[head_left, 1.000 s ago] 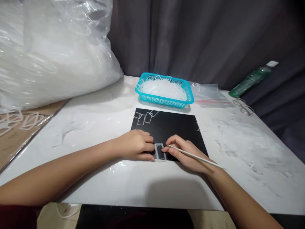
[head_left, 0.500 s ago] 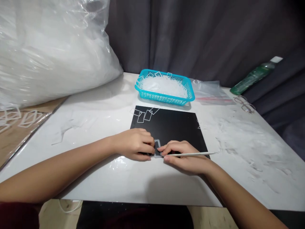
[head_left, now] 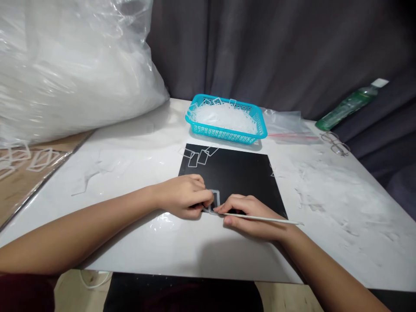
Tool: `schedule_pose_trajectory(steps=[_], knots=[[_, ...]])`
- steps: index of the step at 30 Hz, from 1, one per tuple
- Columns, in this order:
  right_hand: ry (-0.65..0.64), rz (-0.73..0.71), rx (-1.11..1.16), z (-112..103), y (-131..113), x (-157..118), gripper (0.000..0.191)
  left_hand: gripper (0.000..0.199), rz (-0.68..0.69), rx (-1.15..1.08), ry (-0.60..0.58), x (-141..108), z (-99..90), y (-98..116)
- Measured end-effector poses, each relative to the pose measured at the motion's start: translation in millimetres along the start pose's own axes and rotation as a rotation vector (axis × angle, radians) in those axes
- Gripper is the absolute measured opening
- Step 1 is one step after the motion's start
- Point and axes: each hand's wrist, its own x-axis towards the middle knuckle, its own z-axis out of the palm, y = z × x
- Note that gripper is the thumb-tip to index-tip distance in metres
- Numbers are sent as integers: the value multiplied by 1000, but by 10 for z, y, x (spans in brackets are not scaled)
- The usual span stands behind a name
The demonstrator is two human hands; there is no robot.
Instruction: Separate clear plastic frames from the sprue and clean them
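Note:
On the near edge of a black mat point(head_left: 243, 173) lies a small whitish rectangular frame point(head_left: 217, 197), with its left side partly covered by fingers. My left hand point(head_left: 186, 197) is closed, its curled fingertips pinching at the left edge of this frame. From the other side, my right hand point(head_left: 250, 216) grips a thin white stick point(head_left: 269, 219), whose left tip is at the frame's lower right corner. The right index fingertip touches the frame there. Several similar thin frames point(head_left: 194, 159) lie overlapping at the mat's far left corner.
Behind the mat stands a blue basket point(head_left: 227, 136) heaped with white frames. A big clear plastic bag point(head_left: 81, 78) bulges at the left. Clear zip bags point(head_left: 286, 121), glasses point(head_left: 336, 145) and a green bottle point(head_left: 349, 106) are at the back right. Loose frames point(head_left: 42, 159) lie far left.
The right fingers and the stick's right end have tilted down slightly. My left fingers have curled in more around the frame's left edge. The view has shifted a little.

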Motion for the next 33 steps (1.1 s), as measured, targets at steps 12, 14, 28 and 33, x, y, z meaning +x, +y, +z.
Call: schedule_pose_trajectory(steps=[12, 14, 28, 33], knots=[[19, -32, -26, 18, -42, 8, 18, 14, 82, 96, -57, -14, -124, -26], [17, -6, -15, 25, -42, 8, 19, 14, 98, 81, -70, -3, -91, -17], [58, 96, 78, 120, -76, 54, 14, 19, 119, 84, -75, -8, -60, -34], [66, 94, 55, 103, -85, 62, 12, 15, 154, 78, -38, -17, -50, -42]])
